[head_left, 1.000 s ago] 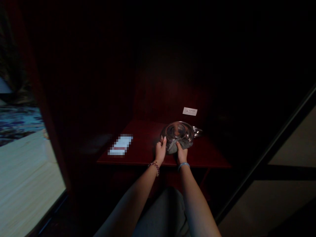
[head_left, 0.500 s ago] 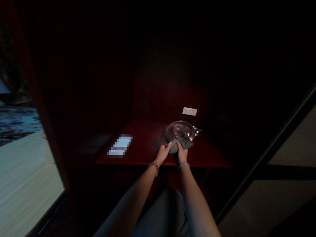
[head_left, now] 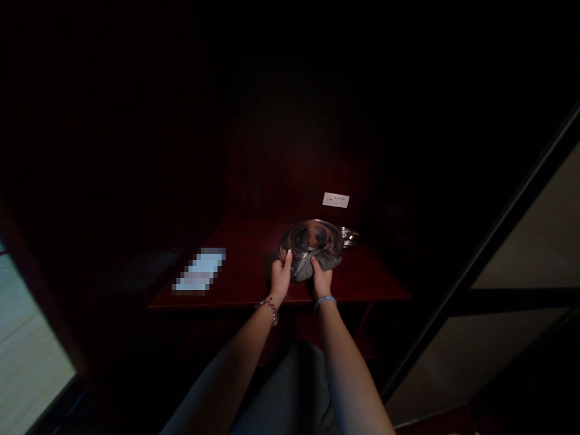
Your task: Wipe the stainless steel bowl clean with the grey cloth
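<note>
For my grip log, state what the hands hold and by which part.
The metal dish, by its near edge: left hand toward the left, right hand with grey cloth.

Left of the metal dish (head_left: 309, 232), a bare strip of bench (head_left: 249, 254) offers passage as far as the pixelated pale rectangle (head_left: 199, 270). Smaller metalware (head_left: 350, 237) obstructs the dish's right rear; the back wall (head_left: 272, 175) bars the far side.

"How are the arms?"
"Left forearm (head_left: 235, 365) and right forearm (head_left: 348, 365) reach forward, bare, converging."
"And the hands?"
"Left hand (head_left: 280, 279), right hand (head_left: 322, 281): side by side, apart, both gripping, thumbs uppermost, other fingers mostly hidden."
</note>
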Demonstrator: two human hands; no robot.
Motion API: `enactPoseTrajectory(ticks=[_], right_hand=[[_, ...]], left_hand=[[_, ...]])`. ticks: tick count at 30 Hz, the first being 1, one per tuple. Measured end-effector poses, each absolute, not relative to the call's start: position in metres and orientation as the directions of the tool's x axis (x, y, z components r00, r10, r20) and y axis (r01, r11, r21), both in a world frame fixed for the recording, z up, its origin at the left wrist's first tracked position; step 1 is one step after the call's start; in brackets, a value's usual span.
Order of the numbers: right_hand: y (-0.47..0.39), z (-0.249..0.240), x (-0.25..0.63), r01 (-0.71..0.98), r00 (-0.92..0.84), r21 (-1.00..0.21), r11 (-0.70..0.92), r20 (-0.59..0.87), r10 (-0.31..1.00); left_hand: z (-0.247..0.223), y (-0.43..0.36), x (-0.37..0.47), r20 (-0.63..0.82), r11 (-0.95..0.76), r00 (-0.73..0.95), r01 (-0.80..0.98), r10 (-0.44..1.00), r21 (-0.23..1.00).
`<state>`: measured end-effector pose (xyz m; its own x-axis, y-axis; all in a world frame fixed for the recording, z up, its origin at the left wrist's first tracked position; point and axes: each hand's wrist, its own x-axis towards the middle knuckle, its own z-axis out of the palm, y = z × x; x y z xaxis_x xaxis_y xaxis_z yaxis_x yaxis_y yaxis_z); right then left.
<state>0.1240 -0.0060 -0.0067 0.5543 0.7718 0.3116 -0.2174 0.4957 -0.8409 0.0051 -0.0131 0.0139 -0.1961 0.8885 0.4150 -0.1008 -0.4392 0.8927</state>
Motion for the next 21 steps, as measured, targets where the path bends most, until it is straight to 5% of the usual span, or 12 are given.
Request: enactPoseTrajectory(ticks=[9, 21], right_hand=[[-0.010, -0.004, 0.123, -0.289, 0.574, -0.841, 0.457, 0.230, 0.786], [-0.009, -0.005, 0.123, -0.252, 0.561, -0.848, 0.466, 0.264, 0.785]], left_hand=[[0.005, -0.006, 0.014, 0.426, -0.415, 0.043, -0.155, 0.904, 0.896], [0.007, -0.009, 0.012, 0.364, -0.362, -0.004, -0.124, 0.931, 0.924]])
